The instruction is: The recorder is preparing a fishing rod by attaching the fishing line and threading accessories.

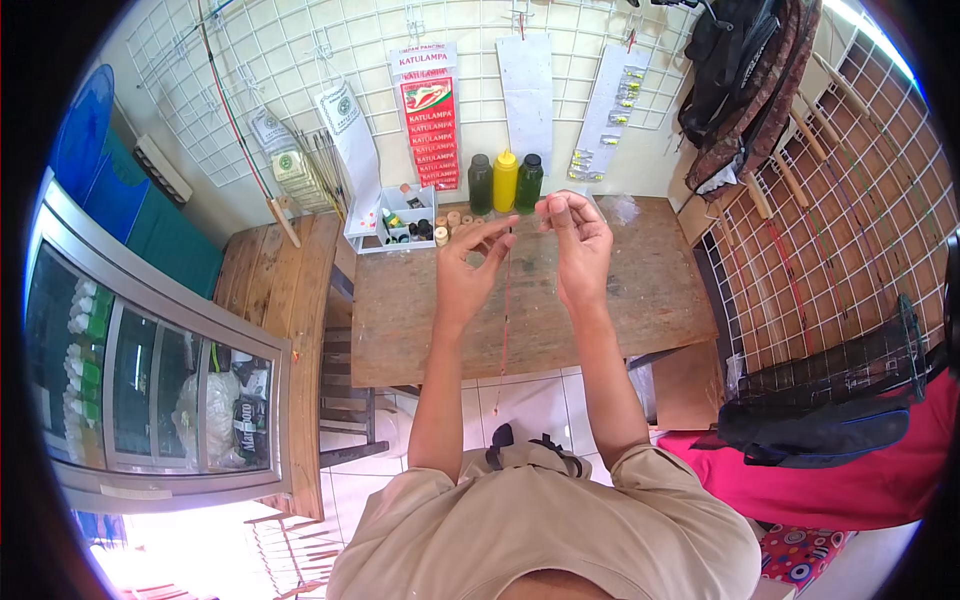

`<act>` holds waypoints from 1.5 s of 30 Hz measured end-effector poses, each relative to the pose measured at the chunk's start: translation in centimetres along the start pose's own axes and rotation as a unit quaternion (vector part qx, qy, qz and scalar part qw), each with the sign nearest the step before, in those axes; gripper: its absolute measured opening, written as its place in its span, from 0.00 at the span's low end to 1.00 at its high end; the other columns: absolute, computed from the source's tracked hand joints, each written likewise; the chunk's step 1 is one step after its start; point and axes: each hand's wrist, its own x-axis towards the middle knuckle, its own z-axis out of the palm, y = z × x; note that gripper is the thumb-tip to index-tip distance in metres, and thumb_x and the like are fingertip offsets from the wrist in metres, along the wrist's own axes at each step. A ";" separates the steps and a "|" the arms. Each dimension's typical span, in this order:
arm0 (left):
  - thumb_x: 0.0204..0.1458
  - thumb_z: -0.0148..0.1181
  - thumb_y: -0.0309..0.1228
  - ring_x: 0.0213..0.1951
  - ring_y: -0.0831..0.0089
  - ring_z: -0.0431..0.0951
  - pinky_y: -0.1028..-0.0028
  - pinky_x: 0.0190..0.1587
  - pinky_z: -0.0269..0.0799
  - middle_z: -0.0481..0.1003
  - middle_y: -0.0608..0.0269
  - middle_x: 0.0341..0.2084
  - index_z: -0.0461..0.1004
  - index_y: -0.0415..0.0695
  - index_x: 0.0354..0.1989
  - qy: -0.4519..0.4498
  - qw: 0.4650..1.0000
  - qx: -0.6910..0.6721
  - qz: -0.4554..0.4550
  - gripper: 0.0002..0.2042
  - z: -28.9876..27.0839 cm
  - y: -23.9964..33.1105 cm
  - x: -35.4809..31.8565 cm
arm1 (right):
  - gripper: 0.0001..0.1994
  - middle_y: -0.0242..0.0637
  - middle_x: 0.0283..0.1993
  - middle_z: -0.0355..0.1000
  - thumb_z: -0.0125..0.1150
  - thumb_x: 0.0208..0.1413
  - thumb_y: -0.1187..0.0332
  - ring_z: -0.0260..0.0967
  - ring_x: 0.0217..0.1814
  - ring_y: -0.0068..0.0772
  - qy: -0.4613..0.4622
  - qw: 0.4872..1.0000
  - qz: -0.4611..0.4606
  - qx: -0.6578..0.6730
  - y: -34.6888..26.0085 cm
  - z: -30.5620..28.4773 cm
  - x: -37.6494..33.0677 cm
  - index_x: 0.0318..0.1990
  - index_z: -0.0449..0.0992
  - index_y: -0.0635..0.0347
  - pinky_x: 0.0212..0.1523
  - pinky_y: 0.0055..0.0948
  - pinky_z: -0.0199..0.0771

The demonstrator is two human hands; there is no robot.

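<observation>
My left hand point(468, 270) is raised over the wooden table, its thumb and forefinger brought close together. From between those fingertips a thin reddish line point(505, 320) hangs past the table's front edge, with a small pale bit at its lower end. Close by on the right, my right hand point(582, 245) has its thumb and fingers pinched together at about the same height. Whatever is in that pinch is too small to make out. Beyond my hands stand a yellow squeeze bottle point(504, 182) and two dark green bottles point(480, 186).
The wooden table point(640, 290) spans the front. A white divided tray point(408, 212) holds small parts beside several wooden pieces point(455, 220). Packets hang from a white wire grid point(340, 40). A glass cabinet point(150, 380) stands left; bags point(830, 420) and rods fill the right.
</observation>
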 end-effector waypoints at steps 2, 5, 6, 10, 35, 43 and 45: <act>0.49 0.63 0.25 0.27 0.82 0.72 0.80 0.32 0.67 0.76 0.65 0.28 0.79 0.43 0.42 0.030 0.999 -0.016 0.026 0.11 0.2 -0.5 0.1 | 0.11 0.37 0.38 0.75 0.58 0.58 0.64 0.70 0.36 0.20 -0.009 1.000 -0.021 0.005 0.1 -0.5 0.0 0.40 0.72 0.64 0.38 0.19 0.67; 0.50 0.62 0.25 0.28 0.82 0.72 0.80 0.31 0.67 0.76 0.65 0.29 0.78 0.43 0.41 0.041 0.999 -0.024 0.020 0.10 0.1 -0.9 -0.1 | 0.11 0.40 0.38 0.76 0.57 0.59 0.65 0.70 0.36 0.22 -0.030 0.997 -0.026 0.060 0.0 -0.7 -0.4 0.40 0.71 0.64 0.37 0.22 0.68; 0.50 0.62 0.25 0.28 0.82 0.72 0.80 0.31 0.67 0.76 0.65 0.29 0.78 0.43 0.41 0.041 0.999 -0.024 0.019 0.10 0.1 -1.0 0.0 | 0.11 0.40 0.38 0.76 0.57 0.59 0.65 0.70 0.36 0.22 -0.029 0.997 -0.024 0.060 0.0 -0.7 -0.4 0.40 0.71 0.64 0.37 0.22 0.68; 0.50 0.62 0.25 0.28 0.82 0.72 0.81 0.31 0.67 0.76 0.66 0.30 0.78 0.43 0.41 0.052 0.998 -0.031 0.021 0.09 0.3 -0.9 -0.3 | 0.10 0.41 0.36 0.76 0.56 0.60 0.66 0.72 0.35 0.25 -0.034 0.998 -0.019 0.043 0.4 -0.6 -0.6 0.40 0.70 0.65 0.36 0.23 0.70; 0.51 0.62 0.30 0.34 0.79 0.77 0.79 0.36 0.68 0.79 0.62 0.35 0.79 0.43 0.40 0.045 0.998 0.022 -0.022 0.09 -1.0 -2.2 -1.7 | 0.09 0.35 0.32 0.75 0.57 0.59 0.67 0.73 0.38 0.23 -0.067 0.996 0.018 0.053 3.2 0.0 -0.1 0.41 0.71 0.65 0.44 0.23 0.70; 0.50 0.63 0.29 0.31 0.79 0.74 0.79 0.35 0.67 0.79 0.63 0.33 0.80 0.43 0.40 0.058 0.992 0.114 -0.005 0.09 -2.8 -0.9 -1.5 | 0.09 0.36 0.35 0.75 0.57 0.59 0.68 0.72 0.39 0.22 -0.073 0.996 0.033 0.042 4.2 1.1 -0.1 0.41 0.72 0.66 0.42 0.23 0.71; 0.50 0.63 0.28 0.30 0.78 0.73 0.78 0.34 0.67 0.79 0.63 0.31 0.80 0.43 0.40 0.057 0.991 0.123 -0.013 0.09 -2.9 -1.2 -1.6 | 0.09 0.36 0.36 0.75 0.57 0.59 0.68 0.72 0.39 0.22 -0.077 0.996 0.028 0.042 4.5 1.6 -0.1 0.42 0.72 0.66 0.42 0.23 0.71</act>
